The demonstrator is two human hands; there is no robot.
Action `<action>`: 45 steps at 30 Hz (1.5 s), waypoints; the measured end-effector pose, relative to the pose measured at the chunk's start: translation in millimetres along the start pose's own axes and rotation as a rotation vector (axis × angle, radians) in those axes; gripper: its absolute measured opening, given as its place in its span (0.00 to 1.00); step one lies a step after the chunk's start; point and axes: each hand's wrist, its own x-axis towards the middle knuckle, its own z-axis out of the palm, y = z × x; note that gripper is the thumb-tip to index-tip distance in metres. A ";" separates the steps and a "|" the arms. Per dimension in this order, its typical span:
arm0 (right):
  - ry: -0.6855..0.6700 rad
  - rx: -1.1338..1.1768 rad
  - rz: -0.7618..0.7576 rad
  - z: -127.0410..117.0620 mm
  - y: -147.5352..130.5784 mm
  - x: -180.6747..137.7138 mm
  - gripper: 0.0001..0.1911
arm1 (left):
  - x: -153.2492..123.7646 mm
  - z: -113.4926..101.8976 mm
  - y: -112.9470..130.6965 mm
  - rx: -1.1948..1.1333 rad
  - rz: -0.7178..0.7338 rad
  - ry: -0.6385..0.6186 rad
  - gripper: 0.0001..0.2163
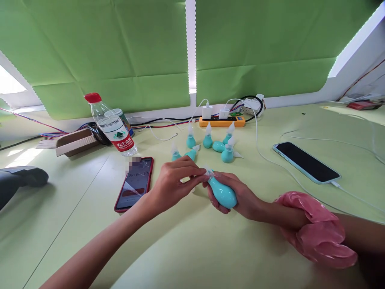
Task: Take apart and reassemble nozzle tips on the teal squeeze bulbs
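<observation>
My right hand (237, 192) is wrapped around a turquoise bulb syringe (224, 193), its rounded end tilted toward me and to the right. With thumb and fingers pinched together, my left hand (177, 180) grips the translucent tip (207, 171) at the bulb's narrow neck. The fingers partly hide where tip and bulb meet. Just beyond my hands are several similar bulb syringes with clear tips, among them an upright one (207, 138) and another upright one (227, 153). A bulb lying on its side (218, 146) rests between them.
A phone with a timer (135, 182) lies left of my hands, near a water bottle (112, 128) and an open cardboard box (76, 142). A charging phone (306, 161) is at the right. An orange power strip (222, 121) and cables line the back of the table (192, 249).
</observation>
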 end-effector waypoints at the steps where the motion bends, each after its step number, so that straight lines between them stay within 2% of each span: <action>1: -0.004 0.006 0.008 0.6 -0.5 -0.6 0.15 | 0.7 -1.3 0.1 -0.005 0.022 -0.014 0.02; 8: 0.011 0.042 0.048 3.9 -3.3 -2.0 0.15 | 0.2 -0.5 -1.5 0.053 0.111 -0.017 0.04; 13: 0.042 0.064 0.051 5.3 -6.3 -2.0 0.15 | -2.2 5.1 -1.2 0.229 0.240 0.076 0.06; 18: 0.127 0.077 0.062 4.9 -7.2 -0.5 0.15 | -5.5 7.8 -7.7 0.234 0.250 0.125 0.08; 23: 0.140 0.056 0.076 3.3 -5.6 -0.3 0.15 | -8.4 2.3 -5.6 0.504 0.305 0.002 0.05; 27: 0.117 -0.004 0.055 2.6 -4.3 -0.7 0.15 | -2.3 -6.4 8.3 0.723 0.455 -0.166 0.08; 30: 0.106 -0.057 0.044 2.8 -4.5 -0.6 0.15 | 1.9 -9.9 14.0 0.763 0.510 -0.228 0.10; 34: 0.098 -0.133 0.040 2.0 -5.6 0.1 0.16 | 0.7 -7.6 9.5 0.755 0.503 -0.231 0.09; 36: 0.089 -0.154 0.040 1.0 -6.7 0.9 0.16 | -0.7 -5.4 5.4 0.691 0.438 -0.242 0.07; 38: 0.091 -0.170 0.043 0.0 -9.0 2.0 0.16 | -0.6 -5.0 2.1 0.535 0.278 -0.246 0.06; 43: 0.077 -0.191 0.073 -2.1 -16.8 5.6 0.15 | 4.2 -17.8 -6.9 -0.240 -0.366 -0.315 0.04; 45: 0.093 -0.157 0.089 -3.8 -17.1 7.3 0.15 | 5.4 -24.3 -12.0 -0.486 -0.508 -0.315 0.06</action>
